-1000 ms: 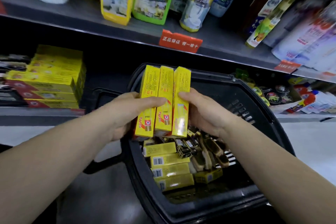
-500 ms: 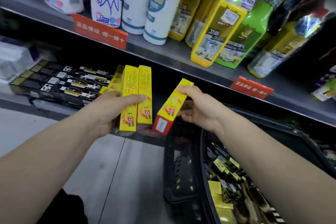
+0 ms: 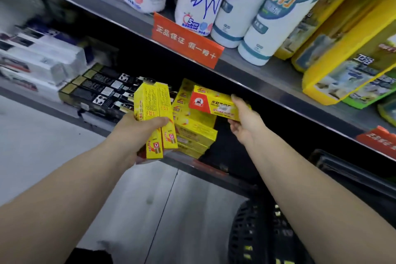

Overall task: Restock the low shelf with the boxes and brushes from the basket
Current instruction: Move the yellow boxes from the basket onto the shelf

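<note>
My left hand (image 3: 137, 133) grips two yellow boxes (image 3: 153, 111) upright, just in front of the low shelf (image 3: 192, 163). My right hand (image 3: 246, 122) holds a third yellow box with a red end (image 3: 212, 103) lying flat, level with the top of a stack of matching yellow boxes (image 3: 194, 133) on the low shelf. The black basket (image 3: 252, 231) sits at the bottom right, partly hidden by my right forearm, with bits of yellow showing through its mesh.
Black boxes (image 3: 100, 90) lie in rows left of the yellow stack, white packs (image 3: 40, 60) further left. The shelf above carries white bottles (image 3: 240, 6) and yellow pouches (image 3: 351, 55), with a red price tag (image 3: 186, 40) on its edge. Grey floor (image 3: 150, 210) lies below.
The view swung left from the basket to the shelf. My right hand took one box away from the other two and carried it flat up to the yellow stack.
</note>
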`<state>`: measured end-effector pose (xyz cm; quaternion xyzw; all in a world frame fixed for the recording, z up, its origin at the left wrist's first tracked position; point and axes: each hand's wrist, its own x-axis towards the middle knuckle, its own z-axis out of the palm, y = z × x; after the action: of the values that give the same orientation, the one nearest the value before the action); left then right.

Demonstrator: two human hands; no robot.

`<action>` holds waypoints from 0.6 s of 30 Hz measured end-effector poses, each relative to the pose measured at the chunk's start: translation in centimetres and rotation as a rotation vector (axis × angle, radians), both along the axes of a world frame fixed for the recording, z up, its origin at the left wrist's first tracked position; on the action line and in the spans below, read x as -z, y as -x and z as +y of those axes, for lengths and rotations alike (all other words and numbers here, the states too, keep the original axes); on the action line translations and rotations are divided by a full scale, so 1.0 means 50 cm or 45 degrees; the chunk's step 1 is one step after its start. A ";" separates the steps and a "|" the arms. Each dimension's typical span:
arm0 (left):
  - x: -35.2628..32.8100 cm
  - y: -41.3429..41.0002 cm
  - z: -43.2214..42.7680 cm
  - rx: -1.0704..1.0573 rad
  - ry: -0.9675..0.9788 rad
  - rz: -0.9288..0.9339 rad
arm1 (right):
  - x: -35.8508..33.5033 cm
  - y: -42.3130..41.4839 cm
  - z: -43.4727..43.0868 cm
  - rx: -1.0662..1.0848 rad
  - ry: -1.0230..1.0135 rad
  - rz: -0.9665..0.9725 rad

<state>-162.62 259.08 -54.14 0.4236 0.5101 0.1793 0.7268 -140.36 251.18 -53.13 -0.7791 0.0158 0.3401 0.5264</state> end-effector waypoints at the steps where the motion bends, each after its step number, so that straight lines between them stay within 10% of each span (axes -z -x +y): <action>1: 0.002 -0.001 0.004 -0.001 0.014 -0.002 | 0.010 -0.003 0.013 -0.016 0.034 -0.018; 18: 0.030 -0.040 0.008 0.023 0.033 0.008 | 0.085 -0.003 0.035 -0.650 0.389 -0.097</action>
<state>-160.62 259.49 -55.66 0.4194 0.5108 0.1647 0.7321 -140.22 252.94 -57.36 -0.8404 -0.1492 0.4256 0.3006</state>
